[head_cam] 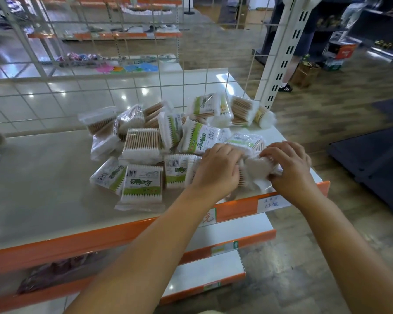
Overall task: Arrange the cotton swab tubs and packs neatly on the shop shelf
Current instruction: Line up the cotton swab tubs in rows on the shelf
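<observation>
We had both hands on one cotton swab pack at the shelf front edge, left hand and right hand fingers curled round its ends, probably to square it up. The other packs lay jumbled behind, unsorted.

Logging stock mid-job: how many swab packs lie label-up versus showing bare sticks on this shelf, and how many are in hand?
Counts are approximate, since the pile overlaps.
Label-up packs: about 7
Packs showing bare sticks: about 7
Held pack, gripped by the left hand and right hand: 1
Total: about 15
</observation>
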### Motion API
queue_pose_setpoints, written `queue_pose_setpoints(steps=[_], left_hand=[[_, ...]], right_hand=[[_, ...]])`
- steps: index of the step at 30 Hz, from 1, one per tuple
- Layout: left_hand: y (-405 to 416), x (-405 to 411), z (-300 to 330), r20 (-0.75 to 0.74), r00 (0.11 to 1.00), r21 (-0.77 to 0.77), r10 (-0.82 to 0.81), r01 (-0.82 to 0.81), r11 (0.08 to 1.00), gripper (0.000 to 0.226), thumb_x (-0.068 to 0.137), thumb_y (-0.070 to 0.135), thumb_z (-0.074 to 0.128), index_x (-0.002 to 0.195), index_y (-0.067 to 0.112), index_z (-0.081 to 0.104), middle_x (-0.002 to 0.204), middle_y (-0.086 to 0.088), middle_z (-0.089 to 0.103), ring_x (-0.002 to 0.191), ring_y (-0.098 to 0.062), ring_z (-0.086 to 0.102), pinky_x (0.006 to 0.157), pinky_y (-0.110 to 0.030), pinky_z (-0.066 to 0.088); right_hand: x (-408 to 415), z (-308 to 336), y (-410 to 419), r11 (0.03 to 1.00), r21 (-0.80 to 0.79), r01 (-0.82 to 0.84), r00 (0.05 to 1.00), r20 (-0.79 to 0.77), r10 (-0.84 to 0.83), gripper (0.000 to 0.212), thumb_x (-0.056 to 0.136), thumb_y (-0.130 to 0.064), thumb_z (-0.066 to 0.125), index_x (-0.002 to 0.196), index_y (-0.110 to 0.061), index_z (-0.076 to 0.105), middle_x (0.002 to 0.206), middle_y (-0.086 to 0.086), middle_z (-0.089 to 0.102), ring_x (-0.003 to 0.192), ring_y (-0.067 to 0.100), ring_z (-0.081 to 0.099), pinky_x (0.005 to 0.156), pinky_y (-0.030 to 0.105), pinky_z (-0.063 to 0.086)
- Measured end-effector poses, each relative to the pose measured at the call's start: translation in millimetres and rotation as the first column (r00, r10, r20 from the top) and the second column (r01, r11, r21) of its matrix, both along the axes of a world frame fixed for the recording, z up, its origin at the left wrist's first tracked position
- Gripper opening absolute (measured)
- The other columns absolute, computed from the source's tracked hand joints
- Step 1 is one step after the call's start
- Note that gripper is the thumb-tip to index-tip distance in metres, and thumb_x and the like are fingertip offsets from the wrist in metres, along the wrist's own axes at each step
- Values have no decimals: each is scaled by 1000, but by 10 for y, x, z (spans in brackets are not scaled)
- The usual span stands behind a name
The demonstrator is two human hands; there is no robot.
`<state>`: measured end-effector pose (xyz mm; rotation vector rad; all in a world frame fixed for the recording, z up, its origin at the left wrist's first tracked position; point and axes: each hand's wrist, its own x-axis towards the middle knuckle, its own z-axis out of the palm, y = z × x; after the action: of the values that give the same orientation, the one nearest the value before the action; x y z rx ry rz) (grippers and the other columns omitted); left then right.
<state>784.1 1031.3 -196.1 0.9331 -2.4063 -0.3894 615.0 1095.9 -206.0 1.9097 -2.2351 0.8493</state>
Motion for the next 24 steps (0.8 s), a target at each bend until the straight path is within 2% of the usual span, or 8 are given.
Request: queue_pose_setpoints(steps=[4, 5, 7, 11, 13, 15, 21, 24], left_hand=[[33, 36, 73, -135, 991, 67, 23, -14, 998, 29, 88, 8, 52, 116, 11, 59, 117, -3, 59, 116, -20, 46, 96, -28, 36], [54, 48, 82, -148, 988, 84, 31, -19, 996, 30, 88, 8, 52, 117, 11, 59, 118, -3, 59, 116, -19, 46, 93, -25, 34], [87, 73, 90, -181, 982, 147, 60, -34, 989, 31, 89, 9, 52, 119, 13, 58, 119, -1, 57, 115, -16, 45, 90, -21, 32], [132, 152, 92, -315, 940, 319, 136, -30, 947, 35, 86, 7, 55, 120, 16, 59, 117, 2, 59, 114, -14, 49, 95, -26, 39], [151, 206, 97, -346, 925, 367, 160, -24, 930, 38, 86, 7, 56, 122, 19, 57, 111, 8, 58, 112, -10, 50, 96, -25, 39], [164, 265, 111, -366, 914, 398, 174, -15, 917, 40, 86, 10, 57, 125, 22, 54, 104, 15, 55, 110, -7, 50, 92, -23, 39], [219, 467, 235, -410, 887, 457, 211, 0, 890, 50, 86, 28, 63, 132, 28, 43, 108, 15, 52, 107, -3, 47, 91, -25, 42], [243, 591, 302, -420, 878, 426, 229, -32, 904, 59, 82, 35, 68, 132, 29, 39, 112, 14, 53, 107, -3, 47, 88, -22, 40]], right_hand=[[28, 122, 31, 999, -33, -38, 997, 71, 40, 49, 60, -4, 83, 105, -11, 65, 109, 7, 64, 109, 33, 53, 93, 49, 34], [50, 187, 41, 999, -30, -45, 991, 124, 48, 51, 62, -8, 83, 108, -10, 64, 106, 7, 64, 103, 30, 55, 90, 45, 39], [110, 303, 64, 999, 3, -50, 963, 265, 48, 53, 67, -14, 81, 115, -13, 60, 101, 2, 60, 95, 18, 52, 80, 31, 38], [202, 445, 87, 998, -25, -65, 829, 556, 68, 47, 71, -19, 78, 113, -24, 57, 96, -11, 60, 92, 6, 54, 66, 8, 39], [253, 510, 75, 995, -64, -82, 749, 654, 104, 43, 71, -13, 77, 107, -27, 57, 95, -13, 63, 92, 6, 59, 71, 10, 46], [319, 576, 48, 992, -97, -81, 660, 741, 127, 38, 72, -7, 74, 102, -24, 58, 92, -11, 65, 87, 2, 63, 77, 19, 51], [587, 700, -50, 974, -188, -124, 415, 882, 223, 23, 76, -4, 67, 94, -17, 62, 76, -11, 70, 75, 1, 67, 66, 17, 53], [770, 692, -127, 966, -200, -162, 370, 896, 247, 43, 67, -21, 77, 105, -7, 63, 83, -5, 72, 81, 11, 69, 68, 22, 54]])
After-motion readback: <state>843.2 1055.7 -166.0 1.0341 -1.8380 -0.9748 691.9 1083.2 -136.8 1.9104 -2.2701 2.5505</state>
